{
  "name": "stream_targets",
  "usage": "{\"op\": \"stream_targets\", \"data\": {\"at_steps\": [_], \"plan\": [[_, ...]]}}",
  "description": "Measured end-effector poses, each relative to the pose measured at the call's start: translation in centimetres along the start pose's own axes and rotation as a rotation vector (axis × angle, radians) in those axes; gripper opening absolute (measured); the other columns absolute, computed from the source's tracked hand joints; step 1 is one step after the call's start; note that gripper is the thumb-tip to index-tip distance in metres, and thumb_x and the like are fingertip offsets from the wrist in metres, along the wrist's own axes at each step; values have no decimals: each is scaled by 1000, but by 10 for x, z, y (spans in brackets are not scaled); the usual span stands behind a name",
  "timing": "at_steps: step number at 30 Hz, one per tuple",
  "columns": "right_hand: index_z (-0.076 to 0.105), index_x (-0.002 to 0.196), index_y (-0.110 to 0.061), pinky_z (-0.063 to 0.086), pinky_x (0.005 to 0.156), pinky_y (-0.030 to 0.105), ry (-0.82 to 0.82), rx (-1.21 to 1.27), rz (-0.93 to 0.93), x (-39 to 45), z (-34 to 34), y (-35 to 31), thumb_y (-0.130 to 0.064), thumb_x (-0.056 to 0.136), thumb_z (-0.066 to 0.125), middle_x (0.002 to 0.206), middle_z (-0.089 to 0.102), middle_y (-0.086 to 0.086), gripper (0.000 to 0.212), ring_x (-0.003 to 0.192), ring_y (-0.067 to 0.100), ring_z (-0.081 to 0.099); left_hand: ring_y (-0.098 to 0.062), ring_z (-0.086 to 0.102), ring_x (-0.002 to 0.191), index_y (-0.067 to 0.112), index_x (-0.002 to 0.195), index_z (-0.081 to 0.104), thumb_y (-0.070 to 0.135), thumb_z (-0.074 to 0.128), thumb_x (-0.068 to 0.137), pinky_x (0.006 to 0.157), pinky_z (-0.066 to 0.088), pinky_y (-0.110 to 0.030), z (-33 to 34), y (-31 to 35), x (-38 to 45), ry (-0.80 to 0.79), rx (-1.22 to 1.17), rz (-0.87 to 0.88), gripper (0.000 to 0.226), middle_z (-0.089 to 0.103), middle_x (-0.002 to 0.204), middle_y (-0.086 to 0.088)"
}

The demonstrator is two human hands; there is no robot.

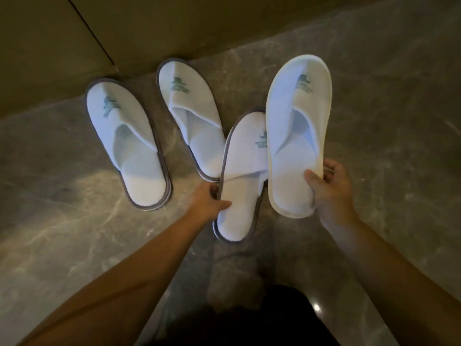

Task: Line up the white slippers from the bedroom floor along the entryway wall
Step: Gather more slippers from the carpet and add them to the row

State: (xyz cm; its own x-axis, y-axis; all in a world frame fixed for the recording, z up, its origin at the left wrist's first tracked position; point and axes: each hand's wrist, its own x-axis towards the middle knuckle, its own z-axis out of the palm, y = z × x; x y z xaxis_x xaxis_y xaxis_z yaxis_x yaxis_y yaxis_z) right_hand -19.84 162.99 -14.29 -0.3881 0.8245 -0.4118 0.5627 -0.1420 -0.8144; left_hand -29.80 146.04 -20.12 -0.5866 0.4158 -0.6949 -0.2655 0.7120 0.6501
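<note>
Two white slippers with grey trim lie on the marble floor, toes toward the wall: one at the left [129,143] and one beside it [192,116]. My left hand [208,202] grips the heel side of a third grey-trimmed slipper [243,176], which overlaps the heel of the middle one. My right hand [329,188] holds a larger white slipper with cream trim [296,136] by its heel, thumb on the insole, its edge covering part of the third slipper. All have a green logo on the upper.
A brownish wall [124,28] with a dark vertical seam runs diagonally across the top. Grey veined marble floor [389,121] spreads to the right of the held slippers. My dark clothing shows at the bottom centre.
</note>
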Motion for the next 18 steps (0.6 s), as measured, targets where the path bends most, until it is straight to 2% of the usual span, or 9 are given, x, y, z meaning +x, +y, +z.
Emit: {"op": "stream_targets", "data": {"at_steps": [2, 4, 8, 11, 14, 18], "plan": [[47, 117, -9, 42, 61, 18, 6, 30, -6, 12, 1, -1, -11, 82, 61, 105, 54, 0, 38, 88, 16, 54, -23, 54, 87, 9, 81, 56, 13, 65, 78, 73, 40, -29, -3, 6, 2, -9, 43, -11, 10, 58, 84, -6], [51, 115, -10, 43, 61, 18, 5, 44, -24, 27, 0, -4, -11, 80, 62, 102, 56, -2, 36, 81, 11, 56, -21, 52, 81, 13, 69, 52, 15, 64, 79, 70, 42, -29, -13, 11, 0, 23, 38, 7, 15, 54, 75, -2], [52, 116, -11, 45, 69, 27, -11, 92, 12, 56, 10, -10, -12, 80, 63, 107, 57, 1, 38, 88, 16, 56, -21, 53, 80, 23, 65, 48, 17, 62, 81, 72, 45, -33, -47, 18, -12, 163, 51, 24, 21, 56, 77, -2], [52, 115, -5, 42, 77, 30, -54, 104, 56, 73, 34, -14, -6, 79, 62, 113, 60, 15, 37, 91, 20, 55, -22, 48, 67, 20, 60, 46, 11, 63, 79, 63, 39, -31, -70, 18, -19, 300, -161, -18, 27, 52, 67, -6], [52, 113, 2, 41, 77, 31, -116, 72, 47, 83, 62, -13, -1, 79, 61, 114, 60, 25, 35, 89, 24, 53, -27, 51, 74, 17, 64, 48, 10, 60, 82, 66, 42, -35, -85, 15, -22, 380, -342, -78, 23, 55, 77, -12], [53, 113, 2, 44, 81, 36, -146, 6, 24, 92, 90, -8, -4, 78, 63, 114, 61, 24, 36, 99, 35, 58, -24, 52, 67, 15, 68, 47, 11, 56, 84, 57, 43, -32, -92, 13, -29, 441, -429, -108, 19, 55, 73, -9]]}}
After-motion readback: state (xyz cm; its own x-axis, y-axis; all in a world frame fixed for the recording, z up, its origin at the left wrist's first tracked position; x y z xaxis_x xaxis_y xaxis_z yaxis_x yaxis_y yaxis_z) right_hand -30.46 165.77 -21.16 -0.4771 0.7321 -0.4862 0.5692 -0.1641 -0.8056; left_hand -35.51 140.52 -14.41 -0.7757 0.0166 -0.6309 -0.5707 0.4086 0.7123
